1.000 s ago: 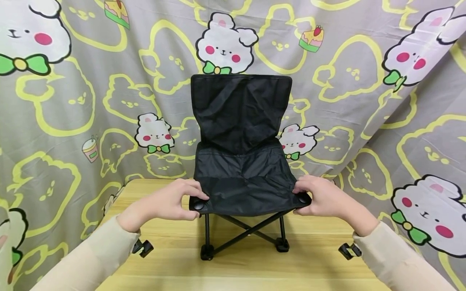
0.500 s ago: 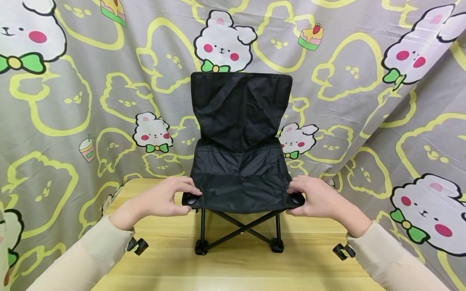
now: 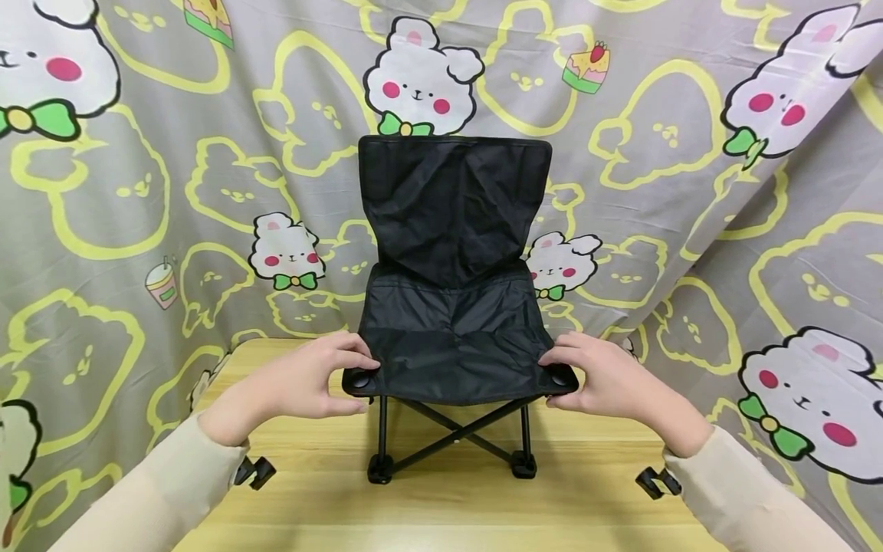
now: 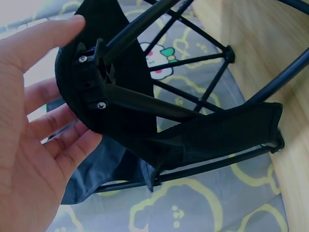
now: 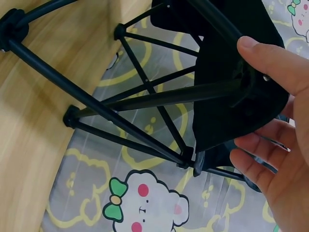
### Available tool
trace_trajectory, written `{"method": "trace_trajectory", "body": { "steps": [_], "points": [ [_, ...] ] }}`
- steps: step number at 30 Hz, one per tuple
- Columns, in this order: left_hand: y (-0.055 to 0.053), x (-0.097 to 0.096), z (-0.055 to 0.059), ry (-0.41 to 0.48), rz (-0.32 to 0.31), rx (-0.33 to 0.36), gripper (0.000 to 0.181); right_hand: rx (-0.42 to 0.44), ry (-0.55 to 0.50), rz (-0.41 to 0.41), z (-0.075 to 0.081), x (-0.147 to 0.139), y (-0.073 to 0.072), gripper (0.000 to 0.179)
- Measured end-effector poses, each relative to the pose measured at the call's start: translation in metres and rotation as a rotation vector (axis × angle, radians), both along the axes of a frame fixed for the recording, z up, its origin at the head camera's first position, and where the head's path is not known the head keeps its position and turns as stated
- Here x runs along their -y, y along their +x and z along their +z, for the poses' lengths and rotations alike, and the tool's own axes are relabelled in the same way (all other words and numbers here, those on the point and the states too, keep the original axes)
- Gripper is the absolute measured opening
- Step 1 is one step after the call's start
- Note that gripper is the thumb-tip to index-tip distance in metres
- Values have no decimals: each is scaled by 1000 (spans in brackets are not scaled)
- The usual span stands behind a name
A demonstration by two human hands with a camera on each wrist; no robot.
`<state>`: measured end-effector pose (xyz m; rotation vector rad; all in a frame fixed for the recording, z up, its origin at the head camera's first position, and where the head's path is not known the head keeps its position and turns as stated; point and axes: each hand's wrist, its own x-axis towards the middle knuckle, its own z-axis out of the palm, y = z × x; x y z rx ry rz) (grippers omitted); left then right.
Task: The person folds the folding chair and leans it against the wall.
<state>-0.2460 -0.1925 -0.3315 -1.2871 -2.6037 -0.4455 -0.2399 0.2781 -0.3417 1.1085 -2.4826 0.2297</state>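
A small black folding chair stands upright with its fabric seat and backrest spread over crossed tubes. My left hand is at the seat's front left corner, fingertips on top of the fabric. In the left wrist view its thumb is raised off the plastic leg bracket, and its fingers are loosely spread behind the fabric edge. At the front right corner my right hand lightly pinches the seat, fingers above and thumb below. In the right wrist view that thumb lies against a leg tube.
The chair stands on a light wooden tabletop. Behind and beside it hangs a grey curtain printed with rabbits. A dark clip-like piece shows at each cuff, at the left and right sleeves.
Both hands and the chair's front edge have shifted slightly left and up in view. The left thumb has come away from the underside of the seat corner.
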Motion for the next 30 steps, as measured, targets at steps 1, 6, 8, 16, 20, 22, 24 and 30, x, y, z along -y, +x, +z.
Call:
{"method": "trace_trajectory", "body": {
  "steps": [1, 6, 8, 16, 20, 22, 24, 30],
  "points": [
    [1, 0, 1, -12, 9, -8, 48, 0, -3, 8, 0, -1, 0, 46],
    [4, 1, 2, -23, 42, -25, 50, 10, -15, 40, 1, -6, 1, 48],
    [5, 2, 1, -21, 56, -19, 50, 4, -22, 56, 0, -8, 1, 49],
    [4, 8, -3, -18, 53, -41, 47, -26, -43, 90, -3, -13, 1, 50],
    [3, 9, -4, -28, 43, -59, 46, -21, -39, 92, -3, -13, 2, 49],
    [3, 9, -4, -37, 42, -69, 45, -17, -43, 99, -3, -13, 2, 49],
    [3, 9, -4, -45, 40, -79, 45, -13, -49, 110, -3, -12, 2, 49],
    [1, 8, -7, -38, 22, -121, 49, -13, -68, 134, -2, -13, 2, 51]
  ]
}}
